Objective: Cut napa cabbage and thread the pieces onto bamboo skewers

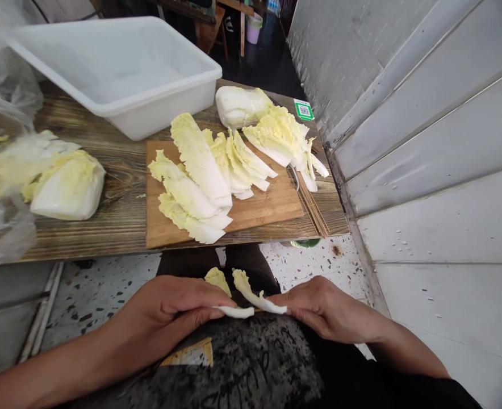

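Observation:
Low in front of my body, my left hand (187,304) pinches a cabbage leaf (236,312) by its white stem end between thumb and fingers. Close by on the right, my right hand (325,309) is closed at the stem end of another cabbage leaf (259,300). A short bit of thin wooden skewer (258,310) shows between the two leaves; its ends are hidden. Beyond my hands, several loose cabbage leaves (200,193) lie spread on a wooden cutting board (268,207).
A bundle of bamboo skewers (313,207) lies beside the board, near more leaves (283,136) and a wrapped cabbage (240,106). A white plastic tub (166,108) stands at the back. To the left are another cabbage (70,190) and plastic bags (8,85). A panelled wall (442,210) borders the right.

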A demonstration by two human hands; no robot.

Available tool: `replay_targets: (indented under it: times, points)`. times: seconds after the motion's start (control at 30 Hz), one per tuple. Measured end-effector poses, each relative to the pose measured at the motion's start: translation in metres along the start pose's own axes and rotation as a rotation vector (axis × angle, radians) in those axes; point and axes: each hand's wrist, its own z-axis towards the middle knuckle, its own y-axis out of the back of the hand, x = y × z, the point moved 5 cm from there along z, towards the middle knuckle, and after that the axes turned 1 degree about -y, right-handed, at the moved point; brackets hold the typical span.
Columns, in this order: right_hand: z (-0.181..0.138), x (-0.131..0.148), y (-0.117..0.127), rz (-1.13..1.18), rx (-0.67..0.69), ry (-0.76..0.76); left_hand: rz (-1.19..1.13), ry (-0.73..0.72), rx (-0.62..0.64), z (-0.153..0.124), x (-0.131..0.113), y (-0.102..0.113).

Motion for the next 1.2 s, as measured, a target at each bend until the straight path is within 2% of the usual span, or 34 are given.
replay_targets:
  times: [0.23, 0.37, 0.6, 0.77, 0.93, 1.2]
  points:
    - [0.001, 0.001, -0.002, 0.013, -0.035, -0.069, 0.018, -0.005, -0.051, 0.002, -0.002, 0.001]
    - [0.003, 0.006, -0.004, 0.018, -0.061, -0.087, 0.014, -0.010, -0.139, 0.001, -0.004, 0.001]
    - [0.001, 0.003, -0.010, 0.066, -0.125, -0.117, 0.069, 0.055, -0.225, -0.003, -0.008, 0.000]
    - [0.004, 0.004, -0.008, 0.030, -0.090, -0.076, 0.062, 0.079, -0.194, -0.001, -0.008, 0.000]
    - [0.007, 0.007, -0.005, 0.024, -0.042, -0.059, 0.069, -0.034, -0.167, 0.006, -0.013, 0.003]
    - [0.010, 0.005, -0.002, -0.012, -0.018, -0.001, 0.120, -0.104, -0.167, 0.011, -0.020, 0.002]
